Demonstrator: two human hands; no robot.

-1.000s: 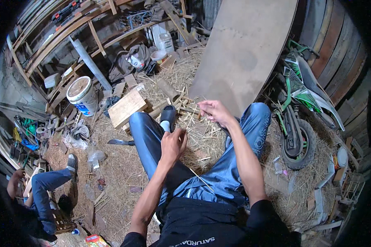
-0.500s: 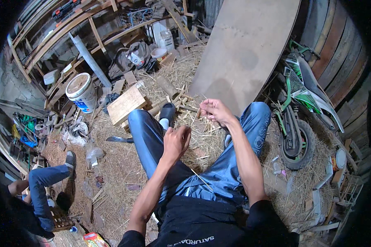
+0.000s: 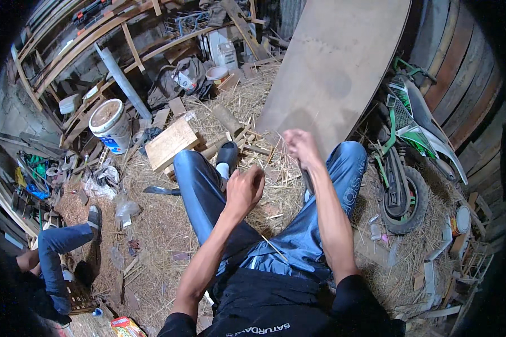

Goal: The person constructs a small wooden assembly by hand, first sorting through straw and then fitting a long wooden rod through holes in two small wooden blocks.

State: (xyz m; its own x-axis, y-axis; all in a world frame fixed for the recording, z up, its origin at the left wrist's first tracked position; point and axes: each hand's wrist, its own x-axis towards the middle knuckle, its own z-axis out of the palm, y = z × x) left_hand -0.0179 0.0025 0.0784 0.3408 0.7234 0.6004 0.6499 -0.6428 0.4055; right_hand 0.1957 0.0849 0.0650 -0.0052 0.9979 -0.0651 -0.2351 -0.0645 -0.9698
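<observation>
My left hand is closed above the space between my knees, fingers curled; anything inside them is hidden. Farther forward and to the right, my right hand is raised near my right knee. It is a little blurred, its fingers curled in, and what they pinch is too small to make out. The two hands are apart. A thin light strip of wood or bamboo lies across my lap. Below and beyond the hands, thin slivers and straw cover the ground between my feet.
A wooden block and a dark blade lie left of my left leg. Beyond stands a white bucket. A large board leans ahead, a green-and-white motorbike stands right. Another person's leg shows at left.
My right hand has risen slightly, shifted right and turned, its pinched fingers now blurred. My left hand has moved slightly right, with its fingers still curled.
</observation>
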